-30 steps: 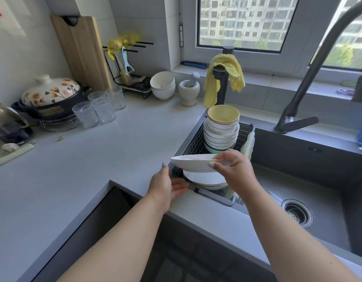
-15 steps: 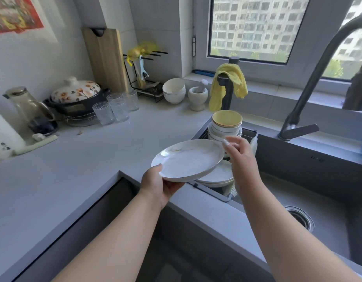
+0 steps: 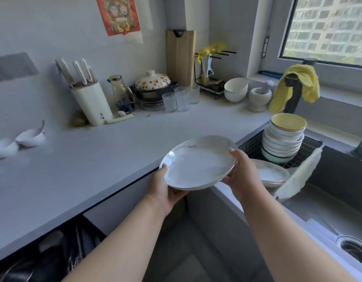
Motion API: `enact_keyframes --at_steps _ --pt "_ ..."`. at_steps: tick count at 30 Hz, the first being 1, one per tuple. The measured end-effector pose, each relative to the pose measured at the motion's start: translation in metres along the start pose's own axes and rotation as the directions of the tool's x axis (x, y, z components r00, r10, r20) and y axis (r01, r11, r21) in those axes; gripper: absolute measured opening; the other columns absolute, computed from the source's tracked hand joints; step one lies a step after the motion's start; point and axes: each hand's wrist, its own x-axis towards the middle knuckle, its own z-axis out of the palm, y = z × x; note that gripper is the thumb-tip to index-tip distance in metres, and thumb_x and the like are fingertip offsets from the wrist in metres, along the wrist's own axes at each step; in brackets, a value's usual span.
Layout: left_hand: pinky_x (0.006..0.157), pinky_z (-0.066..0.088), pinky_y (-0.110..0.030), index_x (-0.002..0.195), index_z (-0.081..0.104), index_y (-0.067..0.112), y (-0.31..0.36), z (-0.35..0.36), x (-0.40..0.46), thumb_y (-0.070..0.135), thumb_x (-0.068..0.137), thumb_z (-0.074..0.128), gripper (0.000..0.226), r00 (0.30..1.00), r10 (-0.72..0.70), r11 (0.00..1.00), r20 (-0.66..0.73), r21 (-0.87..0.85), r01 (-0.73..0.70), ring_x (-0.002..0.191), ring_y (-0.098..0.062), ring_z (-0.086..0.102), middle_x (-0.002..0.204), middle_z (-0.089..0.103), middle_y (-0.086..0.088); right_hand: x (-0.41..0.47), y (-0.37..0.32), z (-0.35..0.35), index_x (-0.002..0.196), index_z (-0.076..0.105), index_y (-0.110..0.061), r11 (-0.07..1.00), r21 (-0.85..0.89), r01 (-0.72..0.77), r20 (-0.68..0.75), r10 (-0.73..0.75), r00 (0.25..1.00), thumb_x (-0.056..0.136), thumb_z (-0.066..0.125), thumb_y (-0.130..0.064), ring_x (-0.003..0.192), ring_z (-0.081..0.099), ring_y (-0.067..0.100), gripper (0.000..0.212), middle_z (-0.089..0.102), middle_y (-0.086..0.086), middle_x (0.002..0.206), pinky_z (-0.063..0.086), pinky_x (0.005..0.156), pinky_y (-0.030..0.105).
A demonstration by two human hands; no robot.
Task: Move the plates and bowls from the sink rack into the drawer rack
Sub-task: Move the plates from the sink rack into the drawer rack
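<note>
A white plate (image 3: 198, 162) is held level over the counter's corner, in front of the sink. My left hand (image 3: 163, 189) grips its near left rim from below and my right hand (image 3: 240, 174) grips its right rim. More white plates (image 3: 272, 173) lie in the wire sink rack (image 3: 252, 146) behind my right hand. A tall stack of white bowls (image 3: 283, 139), topped by a yellow one, stands at the back of that rack. The open drawer rack (image 3: 52, 259) shows dark at the lower left, under the counter, with blurred dark items inside.
Glasses (image 3: 180, 99), a flowered clay pot (image 3: 152, 84), a knife block (image 3: 90, 102), two white bowls (image 3: 236, 89) and a mortar (image 3: 259, 98) line the back of the grey counter (image 3: 94, 159). A yellow cloth (image 3: 298, 86) hangs on a black post. The sink (image 3: 338, 200) with its drain lies right.
The plate came up off the sink rack and moved left, away from the sink. Both hands now hold it, and my view has swung left, showing the open drawer.
</note>
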Motion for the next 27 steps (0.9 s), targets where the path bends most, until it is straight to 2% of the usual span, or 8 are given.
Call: enact_keyframes --at_steps 7,11,14,15,19,23,24,27 --pt "0.072 0.057 -0.040 0.104 0.061 0.021 0.016 -0.080 -0.035 0.041 0.099 0.042 0.028 0.982 0.041 0.999 -0.184 -0.022 -0.046 0.090 -0.027 0.067 0.103 0.069 -0.009 -0.028 0.036 0.069 0.111 0.058 -0.011 0.997 -0.071 -0.034 0.110 0.042 0.993 0.092 0.044 -0.021 0.053 0.062 0.017 0.025 0.063 0.010 0.088 0.050 0.045 0.026" --pt "0.062 0.055 -0.037 0.109 0.059 0.019 0.025 -0.144 -0.055 0.041 0.100 0.042 0.030 0.960 0.053 0.996 -0.275 -0.054 -0.071 0.083 -0.025 0.066 0.101 0.069 -0.010 -0.057 0.066 0.120 0.120 0.055 -0.011 0.987 -0.148 -0.054 0.165 0.078 0.983 0.089 0.048 -0.026 0.063 0.060 0.023 0.036 0.061 0.013 0.096 0.050 0.047 0.028" --pt "0.053 0.052 -0.032 0.111 0.058 0.016 0.031 -0.201 -0.078 0.039 0.101 0.040 0.031 0.931 0.090 0.994 -0.354 -0.022 -0.105 0.072 -0.024 0.064 0.093 0.067 -0.009 -0.088 0.097 0.160 0.104 0.062 -0.015 0.978 -0.187 -0.090 0.164 0.121 0.979 0.080 0.054 -0.032 0.073 0.058 0.026 0.030 0.059 0.011 0.096 0.048 0.057 0.030" --pt "0.050 0.052 -0.031 0.111 0.058 0.015 0.033 -0.222 -0.087 0.038 0.101 0.039 0.031 0.919 0.109 0.993 -0.378 -0.004 -0.120 0.068 -0.024 0.064 0.089 0.067 -0.010 -0.099 0.109 0.175 0.102 0.062 -0.015 0.975 -0.195 -0.104 0.174 0.139 0.975 0.084 0.053 -0.030 0.072 0.059 0.025 0.025 0.060 0.010 0.094 0.048 0.055 0.028" --pt "0.053 0.053 -0.030 0.100 0.060 0.011 0.035 -0.316 -0.133 0.039 0.102 0.036 0.036 0.835 0.140 0.990 -0.532 0.061 -0.127 0.062 -0.024 0.065 0.077 0.068 -0.010 -0.149 0.168 0.232 0.111 0.058 -0.010 0.946 -0.273 -0.175 0.241 0.244 0.939 0.091 0.049 -0.024 0.064 0.061 0.023 0.026 0.061 0.010 0.087 0.048 0.047 0.027" --pt "0.057 0.053 -0.031 0.096 0.061 0.010 0.033 -0.416 -0.180 0.041 0.103 0.034 0.042 0.723 0.176 0.984 -0.668 0.119 -0.129 0.065 -0.022 0.065 0.078 0.069 -0.011 -0.202 0.233 0.284 0.102 0.060 -0.011 0.894 -0.412 -0.174 0.288 0.308 0.907 0.088 0.048 -0.029 0.069 0.061 0.030 0.025 0.060 0.014 0.086 0.057 0.067 0.046" --pt "0.060 0.053 -0.033 0.095 0.061 0.010 0.033 -0.437 -0.193 0.040 0.103 0.032 0.042 0.697 0.182 0.983 -0.693 0.126 -0.131 0.069 -0.023 0.065 0.082 0.069 -0.012 -0.215 0.247 0.296 0.101 0.060 -0.012 0.883 -0.439 -0.163 0.302 0.316 0.899 0.088 0.048 -0.029 0.071 0.062 0.030 0.025 0.061 0.014 0.086 0.057 0.066 0.047" --pt "0.065 0.052 -0.034 0.095 0.062 0.007 0.030 -0.499 -0.224 0.038 0.103 0.033 0.043 0.598 0.191 0.981 -0.778 0.134 -0.139 0.078 -0.024 0.063 0.089 0.067 -0.012 -0.249 0.288 0.329 0.104 0.060 -0.013 0.855 -0.495 -0.152 0.361 0.362 0.860 0.088 0.046 -0.026 0.076 0.063 0.029 0.025 0.063 0.013 0.089 0.050 0.051 0.032"
